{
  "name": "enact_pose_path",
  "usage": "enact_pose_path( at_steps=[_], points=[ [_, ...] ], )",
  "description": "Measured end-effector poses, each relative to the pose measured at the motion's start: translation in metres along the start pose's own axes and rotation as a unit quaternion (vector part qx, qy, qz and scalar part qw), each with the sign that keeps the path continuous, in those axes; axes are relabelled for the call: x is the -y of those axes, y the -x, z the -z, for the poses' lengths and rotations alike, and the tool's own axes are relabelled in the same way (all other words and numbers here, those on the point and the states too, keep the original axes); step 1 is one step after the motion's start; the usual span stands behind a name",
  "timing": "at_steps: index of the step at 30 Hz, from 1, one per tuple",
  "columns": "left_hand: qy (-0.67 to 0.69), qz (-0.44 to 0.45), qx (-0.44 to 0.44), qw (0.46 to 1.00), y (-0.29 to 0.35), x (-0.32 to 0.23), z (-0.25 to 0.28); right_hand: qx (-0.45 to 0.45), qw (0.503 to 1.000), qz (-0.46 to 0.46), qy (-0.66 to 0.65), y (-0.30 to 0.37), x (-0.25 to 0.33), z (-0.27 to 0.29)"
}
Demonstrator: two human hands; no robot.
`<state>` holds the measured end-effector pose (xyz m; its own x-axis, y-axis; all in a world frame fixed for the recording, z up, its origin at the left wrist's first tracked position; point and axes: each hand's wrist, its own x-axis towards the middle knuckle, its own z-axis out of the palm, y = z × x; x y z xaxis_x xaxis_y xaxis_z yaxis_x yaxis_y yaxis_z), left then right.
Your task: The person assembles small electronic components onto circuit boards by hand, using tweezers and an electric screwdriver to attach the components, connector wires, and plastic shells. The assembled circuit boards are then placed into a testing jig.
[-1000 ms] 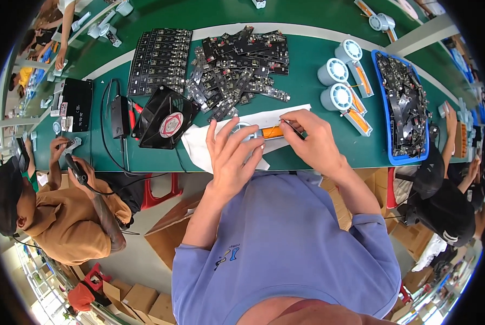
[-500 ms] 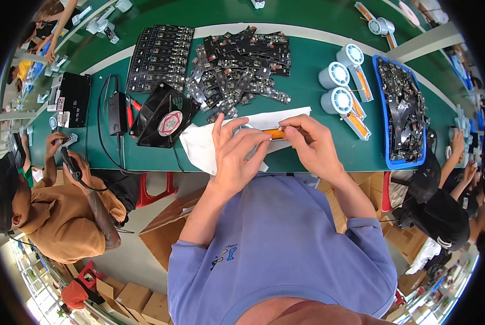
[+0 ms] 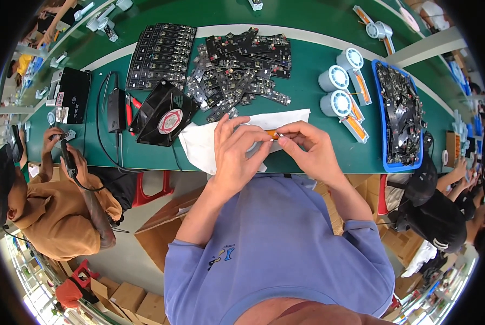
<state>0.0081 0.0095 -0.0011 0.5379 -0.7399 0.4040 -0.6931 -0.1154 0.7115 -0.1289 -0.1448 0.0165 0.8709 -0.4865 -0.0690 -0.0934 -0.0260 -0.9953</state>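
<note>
Both hands are near each other above a white sheet (image 3: 197,147) that lies on the green surface (image 3: 307,49). The left hand (image 3: 241,153) is closed around a small orange part (image 3: 272,133), which is mostly hidden behind its fingers. The right hand (image 3: 310,149) has its fingertips at the right end of this part; whether they clamp it, one cannot tell. A black fan (image 3: 165,116) stands tilted to the left, near the sheet.

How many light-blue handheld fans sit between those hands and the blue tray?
3: a far handheld fan, a middle handheld fan and a near handheld fan. None seems hidden.
</note>
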Motion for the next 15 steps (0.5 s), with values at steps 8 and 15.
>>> enact_pose_path(
  at_steps=[8,15],
  points=[
    [0.011,0.003,0.006,1.000,-0.004,0.002,0.000,0.009,1.000,0.010,0.003,0.002,0.006,-0.004],
    [-0.045,-0.040,-0.062,0.996,-0.001,-0.001,-0.014,-0.035,0.996,0.058,0.066,0.001,0.008,-0.011]
  ],
)
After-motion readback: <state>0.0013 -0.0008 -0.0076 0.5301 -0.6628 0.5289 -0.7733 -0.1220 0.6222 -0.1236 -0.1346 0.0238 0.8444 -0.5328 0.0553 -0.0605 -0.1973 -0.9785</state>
